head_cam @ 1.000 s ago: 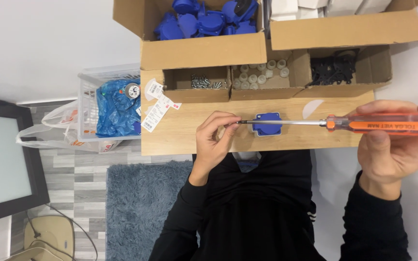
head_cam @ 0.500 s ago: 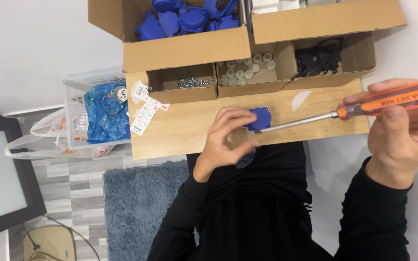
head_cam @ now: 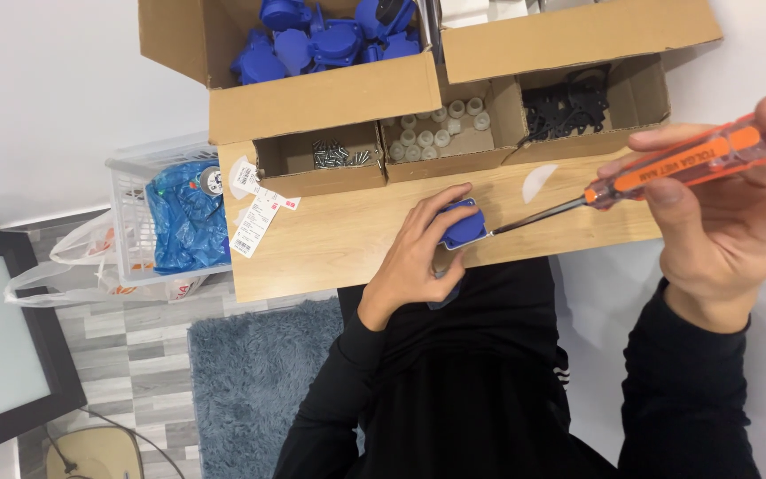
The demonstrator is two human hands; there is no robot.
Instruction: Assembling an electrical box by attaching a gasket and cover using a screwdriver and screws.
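- Right hand [head_cam: 738, 222]: fingers closed around an orange screwdriver [head_cam: 667, 164], at 3 o'clock.
- Left hand [head_cam: 418, 253]: fingers wrapped over a blue part [head_cam: 463, 229], centre of the shelf [head_cam: 330, 239]; the blade tip is met at its right edge.
- Boxes [head_cam: 330, 98]: placed at 12 o'clock.

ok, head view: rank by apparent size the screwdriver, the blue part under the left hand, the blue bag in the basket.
1. Screwdriver: longest, but nearest the camera, so it looks bigger than it is.
2. Blue bag: larger in area than the screwdriver; the top two are unsure.
3. Blue part: smallest, partly covered by the left hand.
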